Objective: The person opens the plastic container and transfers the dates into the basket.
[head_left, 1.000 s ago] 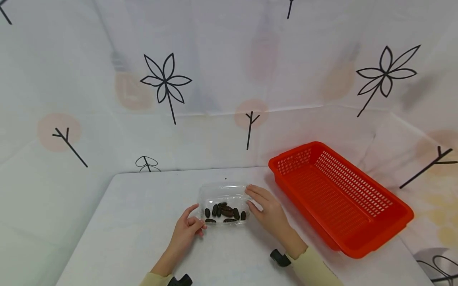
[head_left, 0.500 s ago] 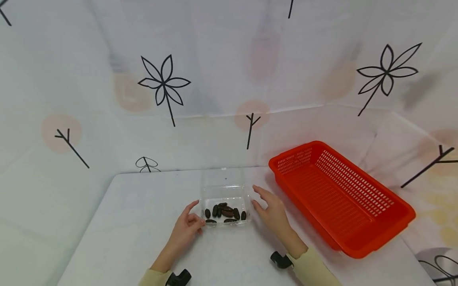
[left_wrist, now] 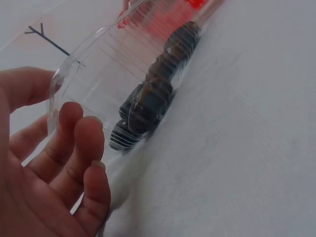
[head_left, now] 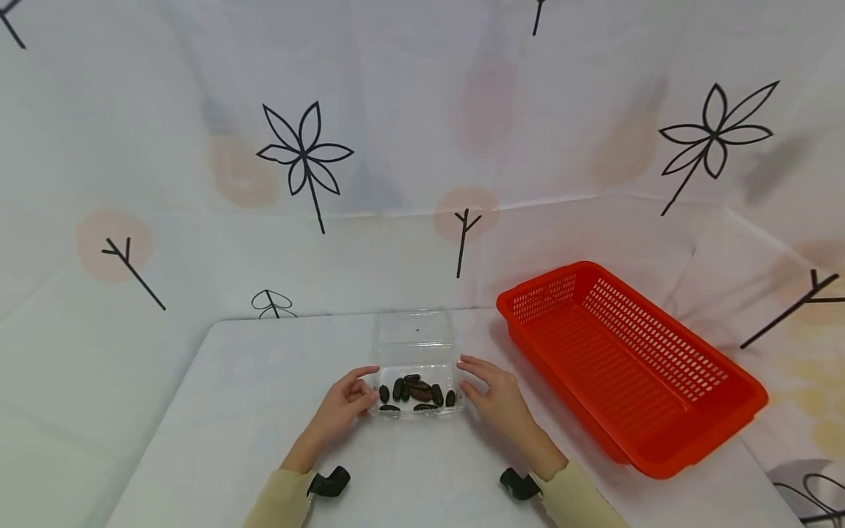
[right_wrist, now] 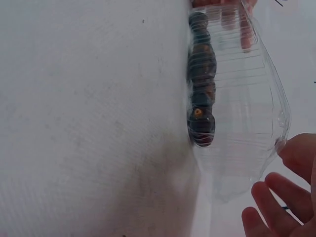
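An open, clear plastic clamshell box (head_left: 429,370) rests on the white table, its clear lid (head_left: 412,330) tipped back away from me. Several dark brown, oval dried fruits, like dates (head_left: 420,394), lie spread over the bottom of the box. My left hand (head_left: 339,407) pinches the left rim between thumb and index finger; in the left wrist view the other fingers (left_wrist: 89,143) curl loosely beside the wall. At the right rim, my right hand (head_left: 498,396) touches the edge with its fingers barely bent, and the right wrist view shows several fingertips (right_wrist: 259,190) apart from the plastic.
A red perforated plastic basket (head_left: 630,367) stands at the right side of the table, angled and close to my right forearm. Behind the white table (head_left: 218,411) hangs a pale cloth (head_left: 389,169) with plant drawings.
The lid has swung back from half raised to fully open. My right hand let go of it, drew back, then came to the right rim. My left index finger has moved in to the rim.
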The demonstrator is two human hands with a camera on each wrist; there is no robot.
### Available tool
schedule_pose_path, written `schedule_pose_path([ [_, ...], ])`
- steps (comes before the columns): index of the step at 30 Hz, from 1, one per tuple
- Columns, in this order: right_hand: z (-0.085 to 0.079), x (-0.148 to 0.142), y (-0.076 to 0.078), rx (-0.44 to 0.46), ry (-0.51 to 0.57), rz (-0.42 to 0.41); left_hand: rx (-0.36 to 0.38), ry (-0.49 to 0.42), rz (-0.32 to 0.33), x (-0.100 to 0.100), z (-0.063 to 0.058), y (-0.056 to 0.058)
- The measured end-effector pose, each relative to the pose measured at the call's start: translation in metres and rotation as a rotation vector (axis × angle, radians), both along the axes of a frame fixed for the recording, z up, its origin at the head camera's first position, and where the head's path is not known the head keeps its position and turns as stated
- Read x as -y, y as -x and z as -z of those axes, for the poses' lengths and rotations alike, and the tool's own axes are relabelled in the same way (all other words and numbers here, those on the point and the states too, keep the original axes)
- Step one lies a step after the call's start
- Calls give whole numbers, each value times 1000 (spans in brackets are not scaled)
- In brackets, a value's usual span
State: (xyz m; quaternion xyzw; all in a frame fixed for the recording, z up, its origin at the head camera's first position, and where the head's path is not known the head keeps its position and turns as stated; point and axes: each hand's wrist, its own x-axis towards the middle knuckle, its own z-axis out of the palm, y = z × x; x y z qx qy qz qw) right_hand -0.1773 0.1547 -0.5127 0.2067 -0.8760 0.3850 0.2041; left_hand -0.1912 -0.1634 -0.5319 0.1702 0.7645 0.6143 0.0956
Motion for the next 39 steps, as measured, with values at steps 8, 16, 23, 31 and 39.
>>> schedule_pose_path([
  [8, -11, -1, 9, 12, -52, 7, 45, -73, 35, -1, 4, 4],
  [16, -38, 10, 29, 101, -130, -48, 59, -83, 15, 0, 9, 5],
  [23, -57, 25, 51, 349, -127, -285, 15, -90, 38, 1, 11, 5],
  [31, -57, 38, 78, 548, -200, -443, 19, -114, 48, 1, 11, 6],
  [39, -54, 48, 97, 748, -269, -596, 35, -131, 54, 1, 14, 7],
])
